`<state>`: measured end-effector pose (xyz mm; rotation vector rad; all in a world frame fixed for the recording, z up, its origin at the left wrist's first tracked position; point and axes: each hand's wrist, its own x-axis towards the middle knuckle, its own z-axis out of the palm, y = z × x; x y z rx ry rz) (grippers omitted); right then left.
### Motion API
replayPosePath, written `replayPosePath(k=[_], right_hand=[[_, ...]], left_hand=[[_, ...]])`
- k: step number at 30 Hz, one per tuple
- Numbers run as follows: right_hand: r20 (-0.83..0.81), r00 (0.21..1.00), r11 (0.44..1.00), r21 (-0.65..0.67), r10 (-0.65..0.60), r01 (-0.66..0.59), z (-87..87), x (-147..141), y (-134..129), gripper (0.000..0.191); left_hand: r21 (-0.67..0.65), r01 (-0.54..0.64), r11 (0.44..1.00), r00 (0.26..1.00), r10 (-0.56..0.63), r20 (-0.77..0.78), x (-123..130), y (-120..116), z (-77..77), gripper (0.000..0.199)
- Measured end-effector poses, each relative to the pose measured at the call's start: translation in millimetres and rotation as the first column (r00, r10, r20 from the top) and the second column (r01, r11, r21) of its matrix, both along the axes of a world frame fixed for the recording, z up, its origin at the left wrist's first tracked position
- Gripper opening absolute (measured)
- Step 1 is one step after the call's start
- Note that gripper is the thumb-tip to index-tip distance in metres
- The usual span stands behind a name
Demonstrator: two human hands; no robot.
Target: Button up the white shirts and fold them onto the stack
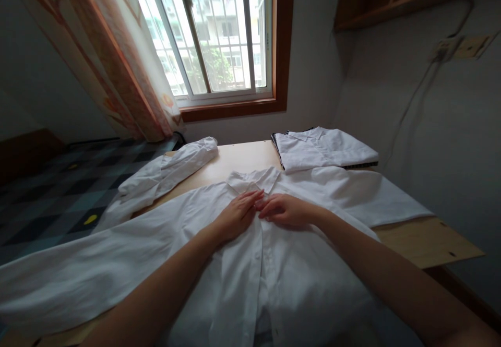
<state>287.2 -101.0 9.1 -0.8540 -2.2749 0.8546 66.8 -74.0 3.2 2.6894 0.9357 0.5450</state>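
Left hand (238, 216) and right hand (290, 210), both half-curled, pinch the shirt (235, 274); folded pile (326, 148) at one o'clock

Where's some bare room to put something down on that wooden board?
The wooden board is bare behind the spread shirt's collar, between the bunched white cloth and folded clothes. Another bare corner sits at the right, beside the sleeve. The middle's crowded: the spread shirt, with left hand and right hand on it.

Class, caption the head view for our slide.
Left hand and right hand close together below the collar of a white shirt spread over a tabletop.
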Motion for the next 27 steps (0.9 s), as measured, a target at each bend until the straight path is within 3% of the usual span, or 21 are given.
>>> replayPosePath(k=[4,8,11,13,15,17,21,27], right_hand=[[0.063,0.987,0.987,-0.075,0.145,-0.141,9.6,9.5,-2.4,0.032],[0.082,0.981,0.974,-0.159,0.176,-0.161,17.2,13.8,-6.8,0.031],[0.155,0.986,0.988,-0.147,0.063,-0.040,20.4,14.6,-6.7,0.024],[0.237,0.962,0.987,-0.050,-0.137,0.152,19.5,15.0,-5.2,0.025],[0.319,0.878,0.934,0.088,-0.357,0.347,15.0,15.1,-4.1,0.029],[0.402,0.780,0.876,0.171,-0.480,0.450,7.6,14.3,-4.7,0.034],[0.571,0.676,0.860,0.111,-0.466,0.498,-4.7,8.8,-7.5,0.063],[0.658,0.614,0.834,0.040,-0.436,0.550,-3.9,9.2,5.4,0.076]], left_hand=[[-0.011,-0.082,0.997,0.982,0.079,-0.173,3.7,-2.9,-5.1,0.047],[0.051,-0.143,0.988,0.968,0.151,-0.201,6.7,-2.2,-6.8,0.048],[0.144,-0.181,0.973,0.957,0.208,-0.201,8.0,-0.8,-9.3,0.047],[0.159,-0.181,0.971,0.953,0.213,-0.215,8.4,-0.4,-10.8,0.048],[0.136,-0.170,0.976,0.952,0.198,-0.234,8.4,-0.6,-11.1,0.051],[0.098,-0.169,0.981,0.948,0.189,-0.255,8.5,-1.1,-10.4,0.056],[0.019,-0.191,0.981,0.935,0.188,-0.301,9.5,-3.4,-5.7,0.063],[-0.011,-0.220,0.975,0.899,0.198,-0.390,12.2,-8.5,4.0,0.064]])
